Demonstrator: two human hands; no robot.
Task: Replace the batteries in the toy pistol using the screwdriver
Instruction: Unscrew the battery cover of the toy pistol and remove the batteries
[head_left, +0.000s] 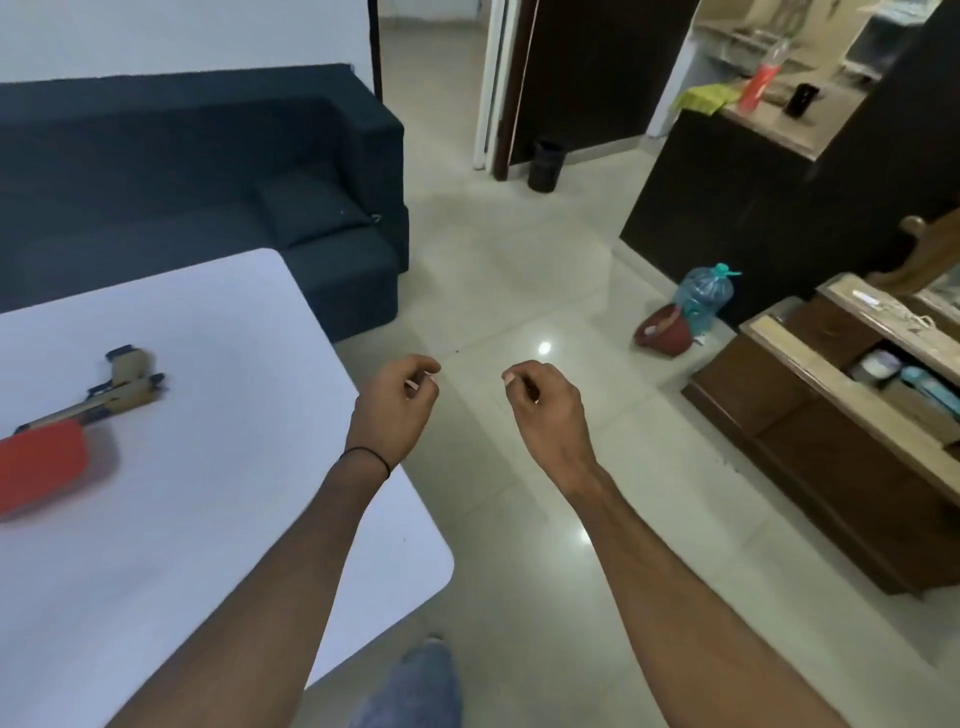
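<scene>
A tan and black toy pistol (122, 387) lies on the white table (234, 467) at the far left, its barrel reaching toward a red flat object (41, 467) at the table's left edge. No screwdriver or batteries can be made out. My left hand (397, 402) hovers past the table's right edge, fingers loosely curled, holding nothing. My right hand (540, 405) hangs over the floor a little to its right, also loosely curled and empty. Both hands are well to the right of the pistol.
A dark blue sofa (208, 182) stands behind the table. On the tiled floor are a black bin (545, 163), a water jug (701, 299) and a red bowl (665, 330). A wooden cabinet (831, 415) with an open drawer stands at the right.
</scene>
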